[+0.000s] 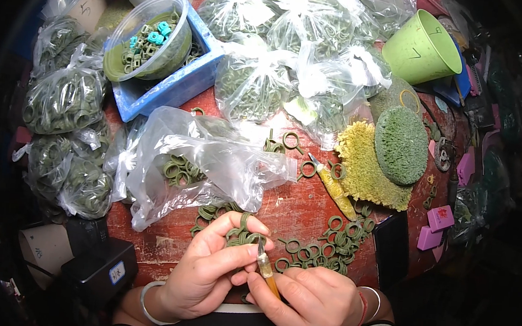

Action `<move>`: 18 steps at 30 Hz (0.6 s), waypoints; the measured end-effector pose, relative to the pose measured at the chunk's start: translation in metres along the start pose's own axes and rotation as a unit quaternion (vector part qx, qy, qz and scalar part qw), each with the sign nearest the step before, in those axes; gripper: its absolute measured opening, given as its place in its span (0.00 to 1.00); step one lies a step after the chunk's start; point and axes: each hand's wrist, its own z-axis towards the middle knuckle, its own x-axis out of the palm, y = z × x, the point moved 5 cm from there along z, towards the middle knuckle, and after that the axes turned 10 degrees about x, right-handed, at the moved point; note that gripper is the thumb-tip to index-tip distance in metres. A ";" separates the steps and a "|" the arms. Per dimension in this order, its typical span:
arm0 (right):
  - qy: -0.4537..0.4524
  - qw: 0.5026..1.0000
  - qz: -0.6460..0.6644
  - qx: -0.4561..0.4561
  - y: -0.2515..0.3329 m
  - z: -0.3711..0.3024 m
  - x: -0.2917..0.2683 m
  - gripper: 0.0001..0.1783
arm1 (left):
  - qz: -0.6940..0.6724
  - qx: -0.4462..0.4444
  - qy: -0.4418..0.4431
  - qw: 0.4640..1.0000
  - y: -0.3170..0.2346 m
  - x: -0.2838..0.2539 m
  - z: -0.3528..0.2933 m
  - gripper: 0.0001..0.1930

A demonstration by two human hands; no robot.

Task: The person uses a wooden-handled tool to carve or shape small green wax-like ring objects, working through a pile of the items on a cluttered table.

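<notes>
My left hand (204,276) pinches a few dark green rings (241,237) between thumb and fingers. Closed around the yellow handle of a small craft knife (268,278) is my right hand (317,299). The blade points up and touches, or nearly touches, one of those rings; which of the two I cannot tell. Loose green rings (328,251) lie heaped on the red table (297,213) just beyond my right hand. Past my left hand, an open clear plastic bag (203,152) has more rings in it.
A second yellow-handled knife (335,188) lies beside a yellow sponge pad (361,153) and a round green pad (401,144). Tied bags of rings (255,82) fill the back. A blue crate (154,101) carries a clear tub (114,66); a green cup (416,52) stands back right.
</notes>
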 end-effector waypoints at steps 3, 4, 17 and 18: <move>0.000 1.000 0.002 0.001 0.000 0.000 -0.001 0.14 | 0.002 0.001 0.001 1.000 -0.001 0.001 0.000 0.12; 0.000 1.000 0.002 0.002 0.000 0.000 0.000 0.14 | 0.004 0.001 0.000 1.000 -0.001 0.001 0.000 0.12; 0.006 1.000 -0.005 -0.004 0.000 0.000 -0.001 0.15 | 0.014 -0.001 0.000 1.000 -0.003 0.001 -0.002 0.12; 0.010 1.000 -0.006 -0.008 0.000 0.000 0.000 0.15 | 0.016 -0.001 -0.003 1.000 -0.002 0.000 -0.002 0.12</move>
